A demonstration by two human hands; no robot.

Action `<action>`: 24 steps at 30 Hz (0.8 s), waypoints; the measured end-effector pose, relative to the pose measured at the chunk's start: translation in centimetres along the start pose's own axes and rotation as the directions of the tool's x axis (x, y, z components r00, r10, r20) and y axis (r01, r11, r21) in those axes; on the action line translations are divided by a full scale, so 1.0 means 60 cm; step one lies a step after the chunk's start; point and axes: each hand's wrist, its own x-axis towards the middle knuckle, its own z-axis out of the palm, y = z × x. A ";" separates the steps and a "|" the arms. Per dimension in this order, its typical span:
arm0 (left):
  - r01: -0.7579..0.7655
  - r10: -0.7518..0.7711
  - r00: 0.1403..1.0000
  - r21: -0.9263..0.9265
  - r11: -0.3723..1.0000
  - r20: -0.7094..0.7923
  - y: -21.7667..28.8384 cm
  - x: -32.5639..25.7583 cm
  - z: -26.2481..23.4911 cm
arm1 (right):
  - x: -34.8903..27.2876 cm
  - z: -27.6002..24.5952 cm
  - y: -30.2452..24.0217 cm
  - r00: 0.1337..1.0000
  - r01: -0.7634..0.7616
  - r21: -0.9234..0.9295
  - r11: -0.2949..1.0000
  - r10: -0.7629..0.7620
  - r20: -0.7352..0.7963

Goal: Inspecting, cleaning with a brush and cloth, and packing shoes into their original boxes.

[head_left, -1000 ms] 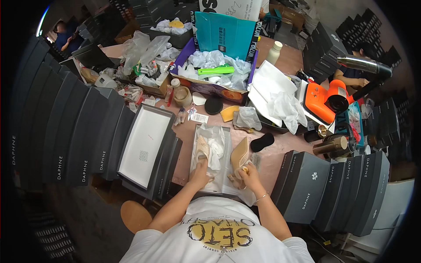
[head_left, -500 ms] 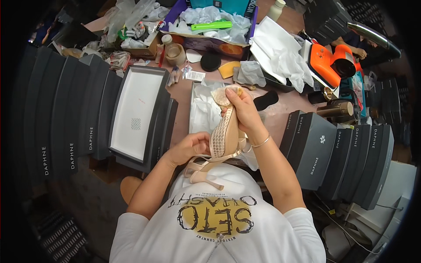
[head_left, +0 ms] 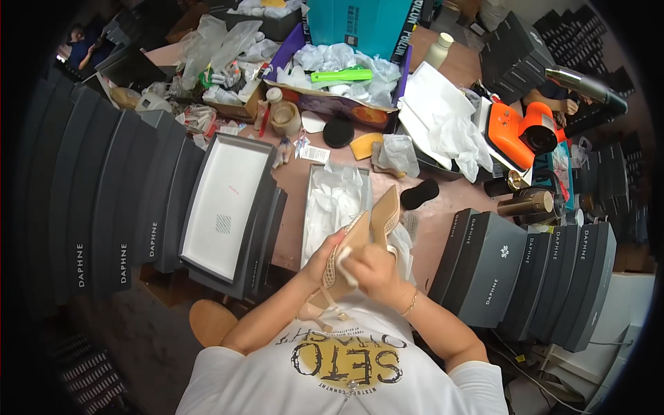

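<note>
A beige pointed high-heeled shoe (head_left: 354,233) with a net-patterned side is tilted in front of my shirt. My left hand (head_left: 321,261) is closed round it, thumb along its side. My right hand (head_left: 377,275) is closed on a whitish cloth (head_left: 349,265) and presses it to the shoe's side. The shoe's strap and heel hang near my shirt. A second beige shoe (head_left: 385,216) points away just beyond my right hand; its rear part is hidden, and I cannot tell what supports it. Behind both shoes lies an open shoe box (head_left: 307,216) with white tissue (head_left: 337,197).
Dark shoe boxes stack up at left (head_left: 97,200) and right (head_left: 484,270). A white-lined box part (head_left: 228,200) leans at left. Farther back are a black oval pad (head_left: 420,194), yellow sponge (head_left: 364,146), purple-edged box (head_left: 315,104), orange device (head_left: 512,131) and a bottle (head_left: 437,50).
My right hand has moved from the shoe's toe down to its side, with the cloth. My left hand has taken hold of the shoe. The second shoe now shows separately. The view has shifted.
</note>
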 end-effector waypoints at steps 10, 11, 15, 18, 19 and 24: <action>0.081 -0.078 0.996 0.085 0.993 -0.034 -0.013 0.011 -0.021 | 0.016 0.015 0.081 0.955 -0.296 -0.116 0.948 0.290 -0.065; 0.085 -0.080 0.995 0.064 0.994 -0.065 -0.018 0.009 -0.016 | 0.016 0.008 0.061 0.967 -0.250 -0.117 0.961 0.254 0.019; 0.040 -0.027 0.987 0.077 0.996 -0.159 -0.004 -0.001 0.004 | 0.019 0.015 -0.002 0.988 -0.088 -0.058 0.994 0.095 0.122; 0.040 -0.040 0.998 -0.003 0.999 -0.058 -0.001 -0.003 -0.025 | 0.064 0.017 0.041 0.975 -0.204 -0.077 0.976 0.210 0.078; 0.038 -0.040 0.999 -0.034 0.999 -0.032 -0.009 -0.002 -0.029 | 0.061 0.004 0.020 0.980 -0.164 -0.047 0.985 0.168 0.106; 0.109 -0.108 0.991 0.018 0.994 -0.073 0.010 -0.010 -0.019 | 0.038 0.000 0.006 0.972 -0.108 -0.061 0.992 0.118 0.202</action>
